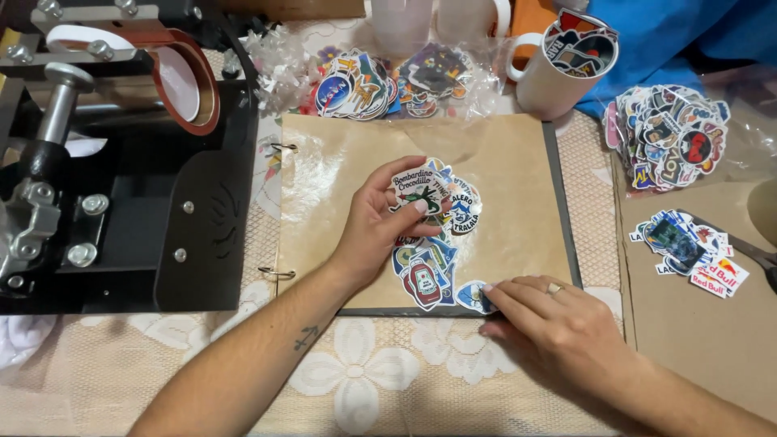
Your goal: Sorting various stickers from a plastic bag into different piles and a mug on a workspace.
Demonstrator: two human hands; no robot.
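Observation:
My left hand [379, 220] holds a fanned stack of colourful die-cut stickers [437, 198] above a brown-paper album page [494, 162]. More stickers [422, 275] lie on the page just below that hand. My right hand [550, 324] rests at the page's lower edge, its fingertips pinching a small blue sticker [472, 297]. A ring shows on one of its fingers.
A black mug heat press [121, 162] stands at the left. Bagged sticker piles [388, 81] lie behind the album, another heap [676, 137] at the right, a smaller pile [692, 251] on cardboard. A white mug [558, 69] with a sticker stands at the back. Lace cloth [356, 372] covers the table.

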